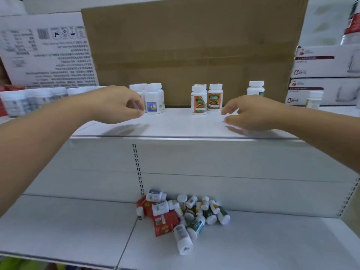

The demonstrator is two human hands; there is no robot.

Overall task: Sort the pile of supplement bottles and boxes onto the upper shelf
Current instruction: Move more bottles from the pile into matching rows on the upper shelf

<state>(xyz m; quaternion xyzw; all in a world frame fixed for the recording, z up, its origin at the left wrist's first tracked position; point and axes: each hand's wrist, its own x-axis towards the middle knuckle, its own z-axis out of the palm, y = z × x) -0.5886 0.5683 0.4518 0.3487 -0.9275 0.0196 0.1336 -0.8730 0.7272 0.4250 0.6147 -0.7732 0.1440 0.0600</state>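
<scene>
Head view: the pile of white plastic bottles and red cardboard boxes (181,215) lies on the lower shelf (68,221), below and between both hands. Right hand (251,112) grip wide, empty; left hand (118,103) curled beside blue-labelled white bottles (153,102), hold unclear.

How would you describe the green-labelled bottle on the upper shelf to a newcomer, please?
Find the upper shelf before the brown cardboard box. Right of the orange-labelled bottles, behind the right hand, stands one bottle alone, its label green.
</scene>
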